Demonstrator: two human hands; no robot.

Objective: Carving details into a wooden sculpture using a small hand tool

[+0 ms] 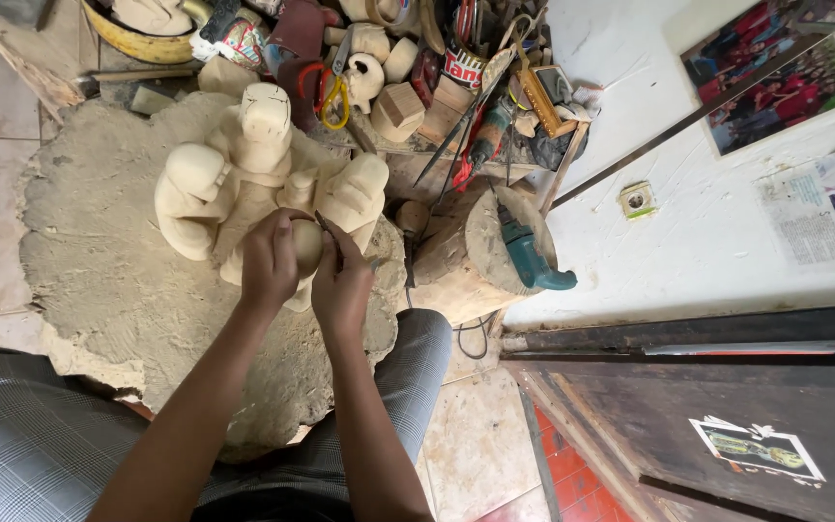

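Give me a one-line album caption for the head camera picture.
Both hands, left hand and right hand, work a small tool on a pale wooden carving.

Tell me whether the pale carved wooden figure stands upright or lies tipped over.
Upright: the pale carved wooden figure stands on the round stump, head end uppermost, both hands at its near side.

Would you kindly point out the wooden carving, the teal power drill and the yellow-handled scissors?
wooden carving [265, 121]: head view, its top block.
teal power drill [530, 257]: head view, its body.
yellow-handled scissors [333, 101]: head view, a handle loop.
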